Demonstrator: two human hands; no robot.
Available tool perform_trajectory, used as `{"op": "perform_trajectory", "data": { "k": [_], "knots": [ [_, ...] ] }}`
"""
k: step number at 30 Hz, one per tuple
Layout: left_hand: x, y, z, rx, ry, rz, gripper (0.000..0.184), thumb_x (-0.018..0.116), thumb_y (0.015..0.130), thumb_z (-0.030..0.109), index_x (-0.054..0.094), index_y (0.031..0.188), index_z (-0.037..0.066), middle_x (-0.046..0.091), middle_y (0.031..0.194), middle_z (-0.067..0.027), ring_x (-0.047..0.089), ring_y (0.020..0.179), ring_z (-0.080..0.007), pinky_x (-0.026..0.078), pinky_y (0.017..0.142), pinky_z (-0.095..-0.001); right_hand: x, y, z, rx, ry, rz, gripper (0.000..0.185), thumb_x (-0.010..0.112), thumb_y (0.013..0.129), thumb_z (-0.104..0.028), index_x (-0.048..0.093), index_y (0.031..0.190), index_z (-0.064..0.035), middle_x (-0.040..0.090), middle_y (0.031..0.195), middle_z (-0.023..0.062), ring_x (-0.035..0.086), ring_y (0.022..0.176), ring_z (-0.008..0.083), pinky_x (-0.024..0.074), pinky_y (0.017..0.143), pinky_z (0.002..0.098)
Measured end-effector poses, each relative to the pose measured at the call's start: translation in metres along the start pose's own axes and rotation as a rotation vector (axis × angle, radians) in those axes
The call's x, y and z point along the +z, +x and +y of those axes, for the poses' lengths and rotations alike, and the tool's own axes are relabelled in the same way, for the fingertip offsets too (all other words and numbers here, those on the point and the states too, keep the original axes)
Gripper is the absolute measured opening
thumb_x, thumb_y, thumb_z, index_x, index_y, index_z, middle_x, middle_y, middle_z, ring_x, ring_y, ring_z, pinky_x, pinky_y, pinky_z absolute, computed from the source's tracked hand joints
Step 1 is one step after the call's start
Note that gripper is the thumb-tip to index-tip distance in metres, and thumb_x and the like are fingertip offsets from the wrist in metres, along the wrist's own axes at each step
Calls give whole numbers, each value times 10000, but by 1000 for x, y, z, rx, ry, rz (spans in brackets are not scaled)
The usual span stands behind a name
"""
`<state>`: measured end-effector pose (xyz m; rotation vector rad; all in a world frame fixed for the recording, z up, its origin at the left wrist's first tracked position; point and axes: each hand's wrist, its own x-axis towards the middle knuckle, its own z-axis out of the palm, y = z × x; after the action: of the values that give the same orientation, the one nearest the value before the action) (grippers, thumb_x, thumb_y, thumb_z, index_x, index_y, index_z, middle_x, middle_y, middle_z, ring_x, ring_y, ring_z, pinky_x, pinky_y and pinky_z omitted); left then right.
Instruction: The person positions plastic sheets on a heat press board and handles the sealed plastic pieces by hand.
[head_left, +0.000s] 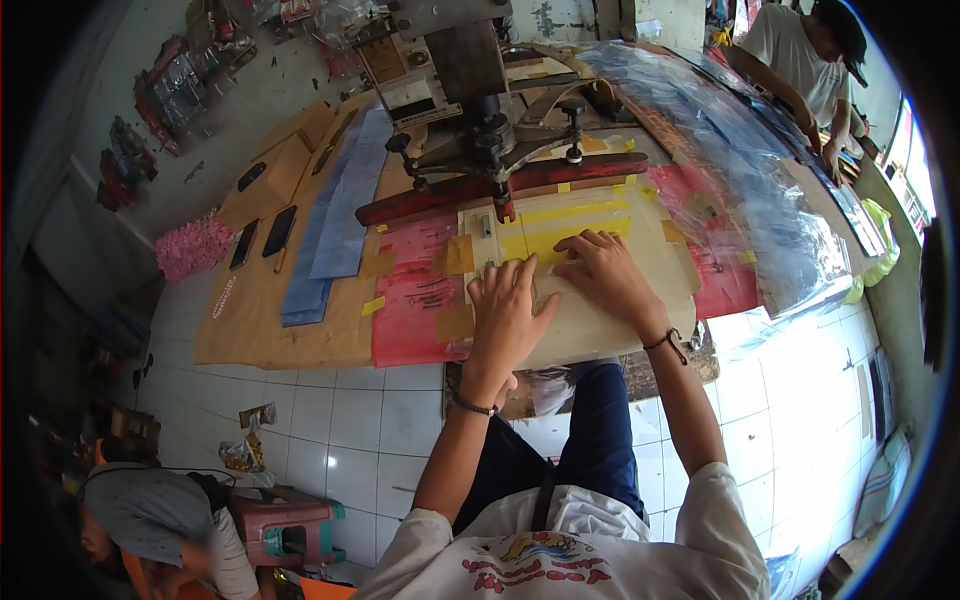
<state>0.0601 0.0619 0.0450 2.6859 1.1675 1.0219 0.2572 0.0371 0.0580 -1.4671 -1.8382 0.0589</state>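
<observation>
My left hand [508, 308] lies palm down on a cream-coloured board [575, 325], its fingers spread. To its right, my right hand [612, 278] rests on the same board with fingers apart and slightly bent. Yellow strips [575, 212] run across the board just beyond my fingertips. A small metal piece [487, 226] sits near the board's far left corner. Above the far edge stands a press machine [490, 150] with a long dark red bar [590, 172]. Red sheets [420, 290] with tape on them show on both sides of the board. Any thin sheet under my palms cannot be made out.
Blue plastic sheets [345, 215] lie on the left, near two phones [280, 230] and a pink bundle [192, 247]. Clear plastic [740, 150] covers the right side. One person [815, 70] works at the far right, another [150, 520] at lower left beside a stool [290, 530].
</observation>
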Motion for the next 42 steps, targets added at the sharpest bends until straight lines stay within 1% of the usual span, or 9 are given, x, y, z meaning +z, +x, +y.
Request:
{"op": "perform_trajectory", "data": {
  "k": [6,9,12,15,16,19,27,34,42],
  "knots": [
    [2,0,1,-89,-51,-17,708,775,850,368,523,1437,62,588,1260,-119,505,1226,-303,320,1040,-490,-8,2,-5,77,20,-98,220,710,899,-248,737,1008,-59,685,950,135,621,981,335,431,945,430],
    [2,0,2,-111,-84,-14,722,777,848,379,518,1441,60,572,1293,-125,479,1257,-303,293,1064,-512,-5,2,3,2,-9,-24,200,706,913,-207,719,1023,-40,703,936,121,657,906,272,476,880,392],
    [1,4,7,-56,22,240,710,785,859,359,519,1434,37,624,1209,-122,575,1117,-254,411,971,-456,-11,1,0,260,447,-47,168,683,949,-153,692,1047,-18,720,898,97,664,814,173,502,772,325],
    [-5,13,-2,-247,-598,-41,586,759,917,314,563,1373,2,693,1026,-87,631,852,-156,495,752,-324,-6,-1,5,202,645,117,148,647,990,-120,673,1075,-2,729,879,63,628,756,100,492,690,271],
    [-8,17,-2,-267,-783,-180,398,696,986,248,629,1261,-32,705,867,-39,579,658,-71,454,595,-216,-7,-3,4,197,594,127,150,639,997,-119,672,1080,1,729,864,55,622,748,98,492,690,269],
    [-9,18,4,-342,-1086,-251,298,644,1024,217,668,1172,-41,707,873,-29,584,669,-61,460,617,-204,-13,-3,-4,174,510,163,161,621,1015,-122,672,1096,7,730,828,37,604,720,91,495,682,264],
    [-5,13,15,-318,-1201,-136,284,629,1035,228,687,1120,-37,726,977,-52,686,801,-94,494,631,-219,-16,-7,-7,152,578,215,200,559,1054,-149,682,1104,1,746,819,44,591,674,87,503,643,259],
    [-23,11,27,-305,-1190,-26,261,642,1026,213,700,1065,-39,731,943,-50,676,758,-84,483,601,-219,-16,-26,-22,153,882,190,432,623,1034,-212,497,1387,3,757,904,96,641,701,93,521,629,249],
    [-54,5,44,-253,-1141,-25,210,682,998,186,718,1039,-17,728,874,-37,674,741,-82,483,605,-212,-25,-51,-62,286,1031,303,356,698,984,-163,594,1277,11,764,910,92,668,736,86,525,639,230]
  ]
}}
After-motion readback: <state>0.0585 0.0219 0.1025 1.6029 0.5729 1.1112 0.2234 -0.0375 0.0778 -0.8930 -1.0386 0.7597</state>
